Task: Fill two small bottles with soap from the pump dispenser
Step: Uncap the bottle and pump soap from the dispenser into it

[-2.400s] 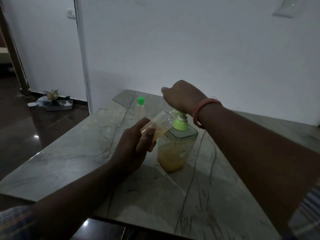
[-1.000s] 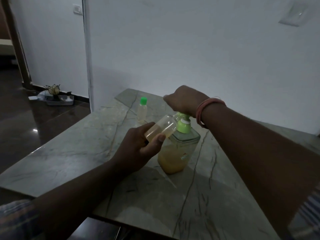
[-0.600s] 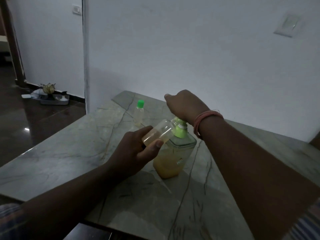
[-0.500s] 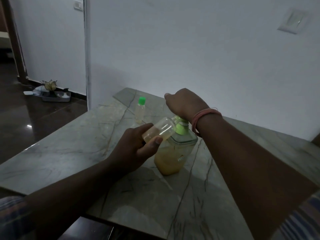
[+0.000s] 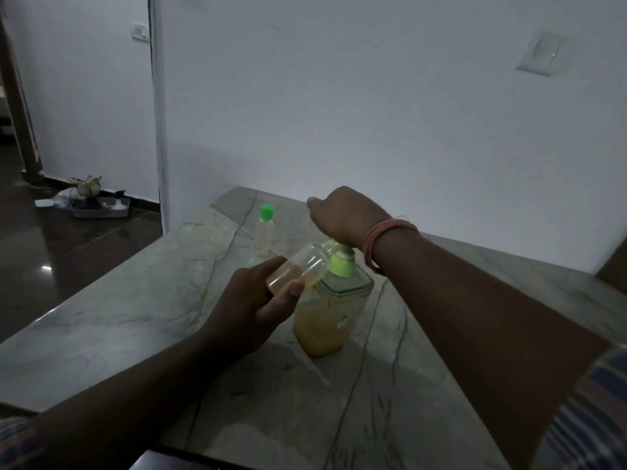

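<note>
Now the left hand (image 5: 251,307) grips a tilted, part-filled small bottle (image 5: 298,269) at the pump dispenser (image 5: 330,307) on the marble desk (image 5: 135,300), the right hand (image 5: 342,213) curled down on its pump, a green-capped bottle (image 5: 264,230) standing behind.

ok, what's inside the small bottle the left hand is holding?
Yellowish soap fills roughly the lower half of the small bottle, tilted in the left hand toward the pump dispenser. Fingers cover its base; the right hand hides the spout, so flow can't be seen.

capped bottle (image 5: 264,231) behind dispenser (image 5: 330,308), on table (image 5: 135,310)
</note>
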Motion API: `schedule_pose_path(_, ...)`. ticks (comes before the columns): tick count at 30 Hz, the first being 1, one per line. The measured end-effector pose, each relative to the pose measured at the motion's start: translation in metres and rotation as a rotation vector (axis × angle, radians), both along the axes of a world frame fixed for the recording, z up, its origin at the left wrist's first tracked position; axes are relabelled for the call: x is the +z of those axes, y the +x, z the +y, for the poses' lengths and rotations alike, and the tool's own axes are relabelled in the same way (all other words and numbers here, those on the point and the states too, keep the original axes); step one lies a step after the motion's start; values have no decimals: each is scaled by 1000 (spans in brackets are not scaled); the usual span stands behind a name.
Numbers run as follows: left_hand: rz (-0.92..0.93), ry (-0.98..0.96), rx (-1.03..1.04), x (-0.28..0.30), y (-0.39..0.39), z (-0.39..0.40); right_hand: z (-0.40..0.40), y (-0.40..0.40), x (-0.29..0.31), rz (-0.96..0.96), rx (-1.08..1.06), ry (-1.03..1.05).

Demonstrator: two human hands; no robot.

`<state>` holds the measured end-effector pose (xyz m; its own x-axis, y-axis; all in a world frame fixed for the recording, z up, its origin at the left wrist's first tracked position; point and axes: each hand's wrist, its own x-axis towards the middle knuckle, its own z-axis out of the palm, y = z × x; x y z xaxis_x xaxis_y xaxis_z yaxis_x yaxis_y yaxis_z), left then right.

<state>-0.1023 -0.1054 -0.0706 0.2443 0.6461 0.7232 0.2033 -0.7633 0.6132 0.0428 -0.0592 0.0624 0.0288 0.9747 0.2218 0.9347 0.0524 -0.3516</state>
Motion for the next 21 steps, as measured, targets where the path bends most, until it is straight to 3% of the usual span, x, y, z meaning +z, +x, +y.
schedule_pose_path(5, 0, -10, 5, -1, 2, 1, 2, 2, -5, 122, -32, 38)
schedule_pose_path(12, -9, -12, -5, -1, 1, -3, -2, -2, 0, -35, -11, 60)
schedule_pose_path(16, 9, -22, 5, -2, 2, 0, 3, 1, -5, 41, -47, 69)
schedule_pose_path(21, 2, -52, -3, -3, 2, 1, 2, 1, -5, -10, -44, 45)
